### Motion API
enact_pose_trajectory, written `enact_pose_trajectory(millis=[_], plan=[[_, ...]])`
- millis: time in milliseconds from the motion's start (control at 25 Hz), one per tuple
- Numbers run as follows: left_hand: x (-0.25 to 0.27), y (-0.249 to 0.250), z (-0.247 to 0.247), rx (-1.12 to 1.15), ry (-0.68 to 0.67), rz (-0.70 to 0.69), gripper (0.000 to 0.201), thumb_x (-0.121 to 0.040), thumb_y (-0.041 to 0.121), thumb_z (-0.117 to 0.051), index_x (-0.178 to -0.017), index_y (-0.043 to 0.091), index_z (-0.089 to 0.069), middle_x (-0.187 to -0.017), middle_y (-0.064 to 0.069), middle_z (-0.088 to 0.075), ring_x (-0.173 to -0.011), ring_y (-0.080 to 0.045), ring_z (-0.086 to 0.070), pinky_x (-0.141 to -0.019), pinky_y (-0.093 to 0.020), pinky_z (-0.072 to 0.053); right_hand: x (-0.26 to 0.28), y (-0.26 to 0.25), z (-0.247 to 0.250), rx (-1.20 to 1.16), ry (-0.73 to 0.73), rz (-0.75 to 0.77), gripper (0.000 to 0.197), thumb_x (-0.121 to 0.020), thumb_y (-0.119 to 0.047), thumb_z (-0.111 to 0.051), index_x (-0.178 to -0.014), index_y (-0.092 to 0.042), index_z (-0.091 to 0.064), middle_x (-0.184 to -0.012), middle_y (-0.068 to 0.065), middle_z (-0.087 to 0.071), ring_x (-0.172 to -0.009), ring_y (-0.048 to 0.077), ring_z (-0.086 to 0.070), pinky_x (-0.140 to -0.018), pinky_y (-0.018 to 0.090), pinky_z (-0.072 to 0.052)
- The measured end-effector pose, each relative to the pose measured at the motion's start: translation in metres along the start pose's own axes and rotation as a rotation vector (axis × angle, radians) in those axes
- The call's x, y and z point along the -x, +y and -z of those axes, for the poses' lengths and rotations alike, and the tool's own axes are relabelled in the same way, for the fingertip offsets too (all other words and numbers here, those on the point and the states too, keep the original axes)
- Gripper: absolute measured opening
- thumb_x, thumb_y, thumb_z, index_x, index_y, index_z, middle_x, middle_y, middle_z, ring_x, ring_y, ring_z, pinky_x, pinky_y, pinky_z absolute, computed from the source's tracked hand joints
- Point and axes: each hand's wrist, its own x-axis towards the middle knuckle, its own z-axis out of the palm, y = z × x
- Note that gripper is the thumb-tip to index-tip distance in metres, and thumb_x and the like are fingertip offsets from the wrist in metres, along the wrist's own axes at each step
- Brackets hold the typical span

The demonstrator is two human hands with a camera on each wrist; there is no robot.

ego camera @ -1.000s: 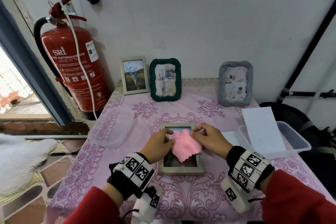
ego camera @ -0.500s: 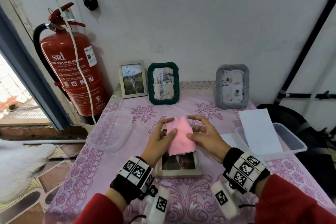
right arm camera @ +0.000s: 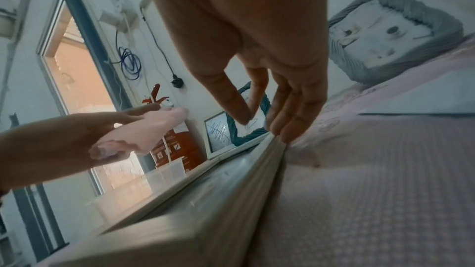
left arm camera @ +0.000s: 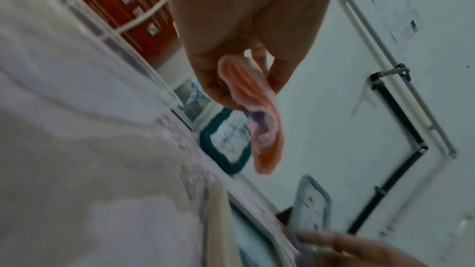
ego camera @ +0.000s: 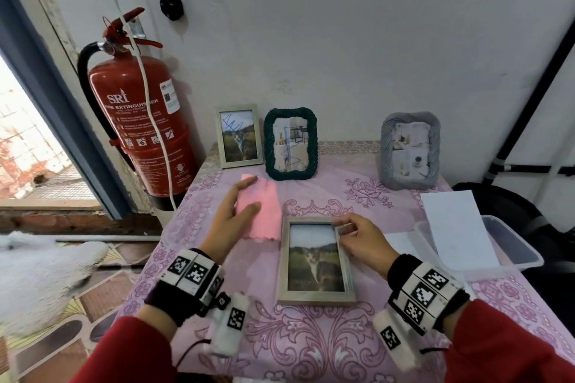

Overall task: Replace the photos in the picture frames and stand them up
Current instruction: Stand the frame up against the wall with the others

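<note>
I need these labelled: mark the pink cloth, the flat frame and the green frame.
pink cloth [ego camera: 264, 211]: head view, middle of the cloth, beside the thumb.
flat frame [ego camera: 315, 297]: head view, its bottom rail.
green frame [ego camera: 269, 146]: head view, its left rope border.

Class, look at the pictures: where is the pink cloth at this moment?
In the head view the pink cloth is held in the left hand, left of the flat silver frame and in front of the green rope frame.
</note>
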Motion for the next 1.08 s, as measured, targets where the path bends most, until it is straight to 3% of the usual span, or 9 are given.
enact_pose_trajectory(millis=[120,280,400,440,520,640,760,920,1080], plan=[[-0.015,0.004,0.038,-0.113,0.006,-0.040,0.047,-0.093,0.007,-0.048,-0.132,0.033,-0.043,-0.126,0.002,-0.036,-0.087,-0.015,-0.055,-0.050,-0.020,-0.055,-0.001,0.006,0.001,0.324,-0.001,-0.027,0.034,-0.080,-0.007,-0.057,-0.113,-0.016,-0.057,-0.114,0.011,-0.046,-0.102,0.026,-0.050,-0.093,0.032,-0.044],[-0.034,-0.004,0.085,-0.245,0.024,-0.008,0.047,-0.094,0.002,-0.046,-0.134,0.026,-0.044,-0.128,-0.007,-0.047,-0.082,-0.012,-0.056,-0.059,-0.019,-0.052,-0.001,0.005,-0.005,0.364,-0.107,-0.055,0.047,-0.081,-0.009,-0.061,-0.126,-0.015,-0.048,-0.126,0.017,-0.039,-0.097,0.024,-0.047,-0.087,0.026,-0.042],[-0.040,-0.015,0.105,-0.307,-0.063,0.095,0.048,-0.094,0.000,-0.046,-0.136,0.024,-0.042,-0.134,-0.013,-0.044,-0.082,-0.017,-0.058,-0.059,-0.022,-0.055,-0.002,0.003,-0.006,0.391,-0.141,-0.060,0.048,-0.084,-0.007,-0.057,-0.129,-0.015,-0.045,-0.129,0.015,-0.033,-0.109,0.030,-0.050,-0.087,0.024,-0.040],[-0.041,-0.019,0.108,-0.339,-0.093,0.113,0.049,-0.094,-0.001,-0.046,-0.137,0.022,-0.042,-0.136,-0.014,-0.042,-0.087,-0.020,-0.058,-0.063,-0.023,-0.056,-0.002,0.003,-0.006,0.388,-0.138,-0.065,0.047,-0.084,-0.008,-0.057,-0.129,-0.015,-0.045,-0.129,0.014,-0.032,-0.110,0.032,-0.051,-0.086,0.025,-0.042],[-0.044,-0.027,0.110,-0.449,-0.162,0.119,0.051,-0.093,-0.003,-0.046,-0.138,0.019,-0.040,-0.143,-0.012,-0.037,-0.113,-0.029,-0.053,-0.089,-0.030,-0.051,-0.002,0.003,-0.006,0.392,-0.132,-0.063,0.046,-0.085,-0.009,-0.057,-0.128,-0.015,-0.045,-0.128,0.013,-0.032,-0.110,0.032,-0.051,-0.083,0.026,-0.044],[-0.045,-0.035,0.108,-0.587,-0.257,0.124,0.053,-0.092,-0.004,-0.048,-0.140,0.015,-0.039,-0.152,-0.008,-0.028,-0.138,-0.025,-0.030,-0.114,-0.035,-0.024,-0.002,0.003,-0.007,0.399,-0.135,-0.056,0.045,-0.085,-0.010,-0.058,-0.128,-0.016,-0.046,-0.126,0.012,-0.032,-0.110,0.032,-0.050,-0.083,0.027,-0.045],[-0.047,-0.037,0.106,-0.730,-0.245,0.096,0.052,-0.088,-0.002,-0.056,-0.137,0.016,-0.045,-0.149,-0.008,-0.033,-0.135,-0.024,-0.034,-0.112,-0.033,-0.027,-0.003,0.005,-0.006,0.419,-0.143,-0.048,0.047,-0.084,-0.011,-0.059,-0.129,-0.017,-0.046,-0.126,0.011,-0.033,-0.113,0.029,-0.048,-0.091,0.023,-0.039],[-0.041,-0.039,0.102,-0.854,-0.051,-0.091,0.046,-0.082,0.006,-0.067,-0.126,0.016,-0.057,-0.139,-0.010,-0.043,-0.129,-0.023,-0.041,-0.111,-0.034,-0.030,-0.005,0.008,-0.005,0.410,-0.149,-0.045,0.048,-0.083,-0.012,-0.060,-0.128,-0.019,-0.046,-0.126,0.011,-0.034,-0.115,0.028,-0.047,-0.098,0.025,-0.038],[-0.031,-0.042,0.092,-0.780,-0.239,-0.010,0.041,-0.094,0.027,-0.052,-0.134,0.019,-0.049,-0.141,-0.002,-0.047,-0.131,-0.018,-0.042,-0.111,-0.030,-0.027,-0.005,0.009,-0.005,0.411,-0.154,-0.049,0.049,-0.082,-0.012,-0.060,-0.128,-0.019,-0.046,-0.126,0.012,-0.033,-0.115,0.030,-0.047,-0.097,0.026,-0.039]])
